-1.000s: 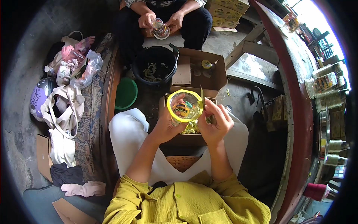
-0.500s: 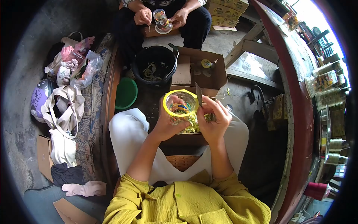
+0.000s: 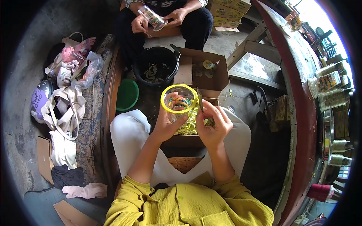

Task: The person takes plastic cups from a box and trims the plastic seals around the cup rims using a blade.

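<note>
My left hand [image 3: 167, 124] is wrapped round a clear printed plastic cup [image 3: 178, 102] with a yellow rim, its round end tilted up toward me. In my right hand [image 3: 214, 122] a thin flat blade [image 3: 200, 98] is pinched upright, its edge at the right side of the yellow rim. Beneath both hands, yellow scraps [image 3: 187, 126] fill a cardboard box [image 3: 184, 141] between my knees.
Across from me a person's hands [image 3: 140, 25] hold another clear cup [image 3: 151, 17]. Between us are a black bucket [image 3: 140, 71], an open carton [image 3: 222, 77] and a green basin [image 3: 128, 95]. Bags [image 3: 65, 107] lie left; a red-edged bench [image 3: 303, 113] with stacked cups [image 3: 326, 83] stands right.
The cup in my left hand has shifted left and up, turning a little. My right hand has followed leftward with the blade. The other person has tipped their cup over to the left.
</note>
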`<state>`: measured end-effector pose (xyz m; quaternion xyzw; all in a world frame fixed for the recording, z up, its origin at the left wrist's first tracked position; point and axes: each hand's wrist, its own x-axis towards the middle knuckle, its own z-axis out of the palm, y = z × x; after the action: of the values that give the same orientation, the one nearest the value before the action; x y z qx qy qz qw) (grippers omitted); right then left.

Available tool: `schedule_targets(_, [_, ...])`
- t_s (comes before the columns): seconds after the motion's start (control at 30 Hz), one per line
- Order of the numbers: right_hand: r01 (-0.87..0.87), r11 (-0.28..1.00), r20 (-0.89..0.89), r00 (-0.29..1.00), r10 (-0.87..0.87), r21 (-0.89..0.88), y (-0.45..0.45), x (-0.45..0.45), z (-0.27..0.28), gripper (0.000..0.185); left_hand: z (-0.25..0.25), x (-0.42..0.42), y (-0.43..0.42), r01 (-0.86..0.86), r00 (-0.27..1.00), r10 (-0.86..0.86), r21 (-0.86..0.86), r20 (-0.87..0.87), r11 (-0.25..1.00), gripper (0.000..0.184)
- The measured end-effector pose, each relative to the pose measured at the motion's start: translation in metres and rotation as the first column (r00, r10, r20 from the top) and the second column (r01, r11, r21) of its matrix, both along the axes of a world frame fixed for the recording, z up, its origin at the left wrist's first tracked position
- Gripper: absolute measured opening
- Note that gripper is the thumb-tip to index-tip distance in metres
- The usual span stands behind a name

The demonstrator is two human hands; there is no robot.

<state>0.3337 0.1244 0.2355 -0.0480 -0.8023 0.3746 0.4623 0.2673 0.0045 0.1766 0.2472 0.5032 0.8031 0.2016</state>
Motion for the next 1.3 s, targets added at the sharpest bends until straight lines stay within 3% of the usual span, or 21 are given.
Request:
schedule_targets(0.6, [0.019, 0.998, 0.014, 1.0, -0.02, 0.057, -0.006, 0.002, -0.006, 0.03, 0.001, 0.002, 0.0, -0.065, 0.998, 0.065, -0.026, -0.024, 0.998, 0.07])
schedule_targets(0.8, [0.076, 0.995, -0.021, 0.997, -0.075, 0.058, -0.005, -0.002, -0.009, 0.034, -0.004, 0.004, 0.005, -0.089, 0.991, 0.078, -0.095, -0.111, 0.991, 0.069])
schedule_targets(0.93, [0.094, 0.994, -0.008, 0.996, -0.094, 0.055, 0.001, -0.003, -0.008, 0.034, -0.004, 0.005, 0.004, -0.11, 0.975, 0.055, -0.255, -0.214, 0.96, 0.068])
schedule_targets(1.1, [-0.018, 0.989, 0.053, 0.998, 0.026, -0.144, 0.01, -0.002, -0.005, 0.032, -0.004, 0.007, 0.007, -0.019, 0.997, 0.01, -0.111, -0.079, 0.994, 0.068])
schedule_targets(1.3, [0.025, 0.995, -0.019, 0.999, -0.027, -0.097, 0.003, 0.0, -0.004, 0.03, -0.011, 0.005, 0.009, -0.046, 0.996, 0.043, -0.037, -0.082, 0.998, 0.067])
